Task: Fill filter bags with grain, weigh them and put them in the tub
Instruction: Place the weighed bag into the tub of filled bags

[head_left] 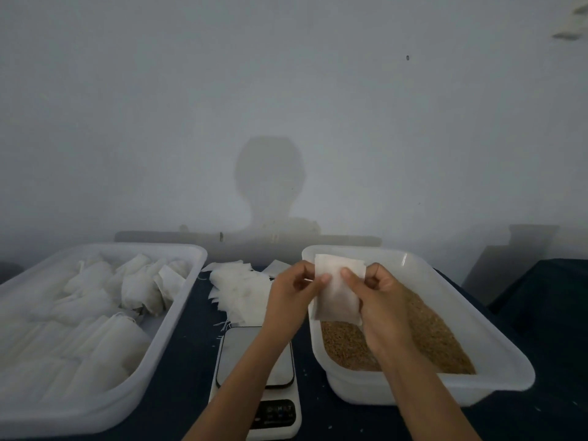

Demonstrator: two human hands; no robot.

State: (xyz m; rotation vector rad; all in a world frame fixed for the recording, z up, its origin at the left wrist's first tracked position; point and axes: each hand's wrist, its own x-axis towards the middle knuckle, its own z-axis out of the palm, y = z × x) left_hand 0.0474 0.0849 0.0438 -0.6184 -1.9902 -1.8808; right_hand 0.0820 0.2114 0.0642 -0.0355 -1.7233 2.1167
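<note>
Behind everything, a pale wall point(286, 90) carrying a head-shaped shadow point(269, 183). Below it, a dark table point(187, 354). At left, a big white tub point(178, 316) packed with filled bags point(95, 300), some lying flat in rows, some crumpled toward the far end. At right, a second white tray point(496, 354) holding brown grain point(436, 338), heaped toward its right side. Between the two, near the front edge, a white scale point(254, 377) with a grey platform and a dark panel of buttons. Beyond the scale, a loose pile of empty bags point(241, 291) spread on the table, touching neither tub nor tray as far as can be told. Above the tray's near-left corner, one empty white bag point(337, 300) held up flat, its top edge over the tray's far rim. Left hand point(292, 297) pinching the bag's upper left edge, thumb in front. Right hand point(378, 294) pinching the upper right edge, thumb on the front face, fingers curled behind. Both forearms bare, reaching in from the bottom, the left one crossing over the scale.
</note>
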